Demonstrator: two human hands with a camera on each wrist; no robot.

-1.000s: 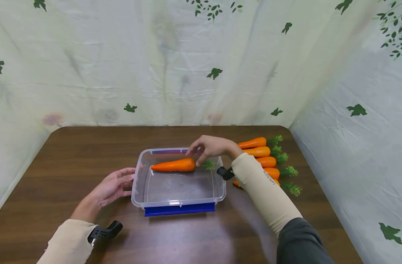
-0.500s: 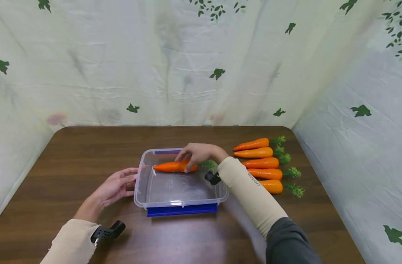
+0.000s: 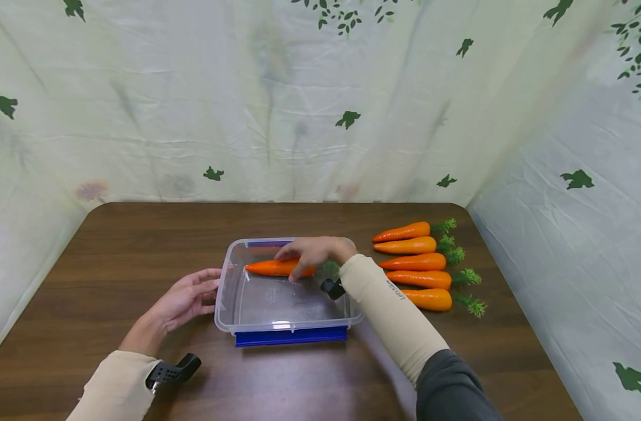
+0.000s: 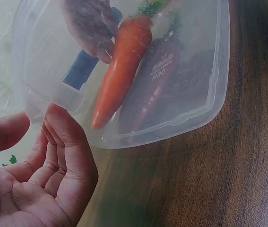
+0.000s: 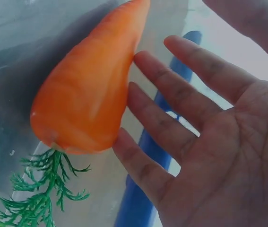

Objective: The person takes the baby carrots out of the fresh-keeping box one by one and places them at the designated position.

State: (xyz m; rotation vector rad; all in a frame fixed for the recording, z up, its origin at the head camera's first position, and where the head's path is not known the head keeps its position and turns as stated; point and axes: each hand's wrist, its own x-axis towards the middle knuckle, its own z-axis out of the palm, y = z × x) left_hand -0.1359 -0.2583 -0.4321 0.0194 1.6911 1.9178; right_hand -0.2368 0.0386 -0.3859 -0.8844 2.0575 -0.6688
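Observation:
A clear plastic container (image 3: 281,304) with blue side clips stands on the table. One orange carrot (image 3: 265,268) lies inside near the far wall, its tip pointing left and its green top right. My right hand (image 3: 314,251) reaches over it; in the right wrist view the fingers (image 5: 164,90) are straight and spread, their tips touching the carrot's side. My left hand (image 3: 186,298) rests against the container's left end with relaxed fingers; the left wrist view shows its fingertips (image 4: 58,113) at the wall near a corner.
To the right of the container, several more carrots (image 3: 412,262) with leafy green tops lie in a row, tips toward it. The brown wooden table (image 3: 141,245) meets a patterned cloth (image 3: 278,117) behind. My right forearm hides part of the nearest carrots.
My right hand has come down and left from the carrot's leafy end onto its body. Its fingers have moved to the carrot's side. The left hand stays at the container's left end.

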